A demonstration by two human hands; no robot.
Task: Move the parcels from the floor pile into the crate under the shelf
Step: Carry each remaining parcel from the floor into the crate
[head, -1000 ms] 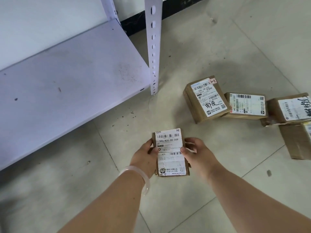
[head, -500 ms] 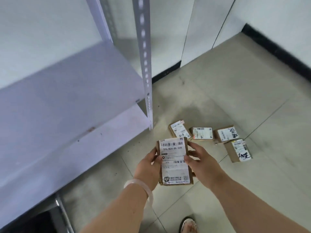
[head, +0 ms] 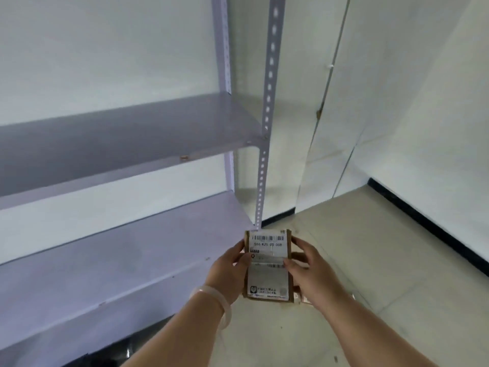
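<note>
A small brown cardboard parcel point(head: 268, 266) with a white barcode label is held up in front of me, label facing the camera. My left hand point(head: 229, 268) grips its left edge, a pale bangle on the wrist. My right hand point(head: 308, 274) grips its right edge, thumb on the label. The parcel sits just right of the lower shelf's front corner. The floor pile is hidden behind the parcel and hands. The space under the lowest shelf point(head: 111, 352) is dark, and I cannot make out a crate there.
A pale lilac metal rack fills the left: an upper shelf point(head: 132, 133), a lower shelf point(head: 113, 260) and a perforated upright point(head: 267, 120). White walls with a black skirting point(head: 423, 218) bound the tiled floor point(head: 383, 260) on the right.
The view has risen and tilted up, so more of the rack and wall shows. The parcels on the floor have dropped out of sight. Both hands keep holding the same parcel.
</note>
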